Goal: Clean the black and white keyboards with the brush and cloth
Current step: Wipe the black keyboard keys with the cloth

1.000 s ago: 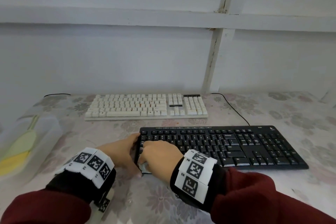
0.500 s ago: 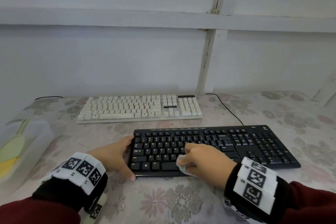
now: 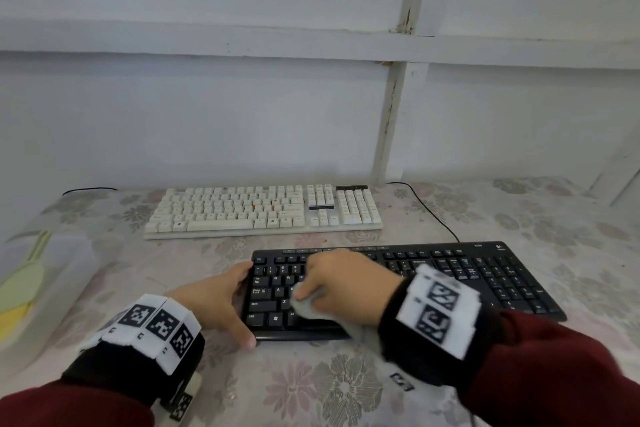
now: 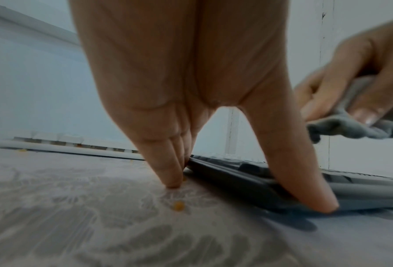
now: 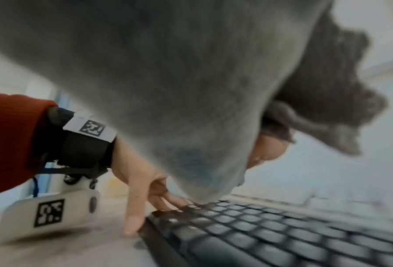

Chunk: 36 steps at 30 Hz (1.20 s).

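The right hand [image 3: 341,282] is gripping a grey cloth [image 3: 311,307] over the black keyboard [image 3: 485,274]; the left hand [image 3: 214,298], fingers straight, is bracing its edge on the flowered desk [image 3: 311,388].

You're facing a pale grey-white panelled wall [image 3: 207,121] w/ a horizontal rail [image 3: 207,45] and a chipped vertical batten [image 3: 391,121]. Below it, table [image 3: 571,218] under a faded floral cloth, soft even light.
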Available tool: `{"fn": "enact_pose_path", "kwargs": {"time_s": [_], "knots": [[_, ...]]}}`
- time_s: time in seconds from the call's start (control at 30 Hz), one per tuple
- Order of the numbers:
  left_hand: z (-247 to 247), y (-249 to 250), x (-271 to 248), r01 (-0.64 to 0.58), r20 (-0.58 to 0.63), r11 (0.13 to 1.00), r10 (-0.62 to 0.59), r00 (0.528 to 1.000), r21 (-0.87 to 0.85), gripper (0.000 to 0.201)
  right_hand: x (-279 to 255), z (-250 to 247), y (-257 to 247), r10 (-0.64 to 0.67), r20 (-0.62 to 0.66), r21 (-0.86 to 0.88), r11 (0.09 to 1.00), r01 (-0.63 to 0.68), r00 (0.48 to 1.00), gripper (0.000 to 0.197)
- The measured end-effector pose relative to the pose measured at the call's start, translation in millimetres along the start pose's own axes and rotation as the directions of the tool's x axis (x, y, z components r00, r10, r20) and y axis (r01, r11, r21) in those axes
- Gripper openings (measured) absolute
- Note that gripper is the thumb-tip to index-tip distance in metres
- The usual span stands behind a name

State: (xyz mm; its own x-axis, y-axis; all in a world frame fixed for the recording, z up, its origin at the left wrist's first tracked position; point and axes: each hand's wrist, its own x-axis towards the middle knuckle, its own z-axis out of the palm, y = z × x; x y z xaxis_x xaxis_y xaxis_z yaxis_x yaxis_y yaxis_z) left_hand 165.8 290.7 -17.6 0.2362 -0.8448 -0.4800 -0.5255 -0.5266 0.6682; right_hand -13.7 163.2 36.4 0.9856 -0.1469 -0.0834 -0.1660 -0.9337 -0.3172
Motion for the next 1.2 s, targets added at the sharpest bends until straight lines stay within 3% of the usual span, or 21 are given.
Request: {"fn": "enact_pose_path", "kwargs": {"time_s": [0.13,0.23,0.4,0.53,0.73,0.8,0.9,1.03,1.1,1.2], "knots": [[1.1,2.6,0.1,-0.013,-0.009,1.000,0.013,1.000,0.017,0.153,43.5,18.8,-35.9,-0.048,0.109,0.010,0.999,0.047,0.993,0.016],[2.8,5.3,1.6,0.017,-0.058,0.999,-0.015,0.998,0.032,0.131,52.2,30.5,-42.1,-0.037,0.161,-0.035,0.998,0.044,0.986,0.021],[-0.6,-2.9,4.3,-0.023,-0.010,1.000,0.023,1.000,-0.017,0.160,27.9,32.7,-27.4,-0.058,0.081,-0.038,0.997,0.061,0.995,0.019],[0.3,-4.7,5.2,-0.026,0.007,0.999,0.026,1.000,-0.039,0.151,7.0,34.6,-5.0,0.070,0.064,-0.061,0.996,-0.066,0.995,0.018],[0.3,-3.9,5.5,0.012,-0.003,0.999,-0.013,1.000,-0.034,0.140,-29.7,24.7,30.5,0.094,0.037,-0.116,0.989,-0.089,0.995,0.017],[0.9,-4.3,5.2,0.020,0.002,0.999,-0.020,1.000,-0.031,0.143,-37.8,21.2,42.1,0.148,0.031,-0.129,0.981,-0.143,0.988,0.017],[1.2,-4.4,5.1,0.022,-0.023,1.000,-0.022,0.999,-0.022,0.133,-50.3,14.7,56.5,0.228,0.022,-0.176,0.959,-0.221,0.973,0.024],[1.0,-1.4,3.1,0.017,-0.013,1.000,-0.016,1.000,0.021,0.146,-55.3,3.8,66.4,0.275,0.106,-0.282,0.930,-0.236,0.955,0.009],[0.9,-0.5,3.3,0.019,-0.015,1.000,-0.019,1.000,0.010,0.143,-48.2,-3.3,62.8,0.250,0.080,-0.273,0.937,-0.220,0.965,0.011],[1.8,-0.5,3.2,0.024,-0.018,1.000,-0.024,1.000,0.007,0.142,-27.1,-12.8,31.0,0.123,0.051,-0.117,0.986,-0.116,0.991,0.025]]}}
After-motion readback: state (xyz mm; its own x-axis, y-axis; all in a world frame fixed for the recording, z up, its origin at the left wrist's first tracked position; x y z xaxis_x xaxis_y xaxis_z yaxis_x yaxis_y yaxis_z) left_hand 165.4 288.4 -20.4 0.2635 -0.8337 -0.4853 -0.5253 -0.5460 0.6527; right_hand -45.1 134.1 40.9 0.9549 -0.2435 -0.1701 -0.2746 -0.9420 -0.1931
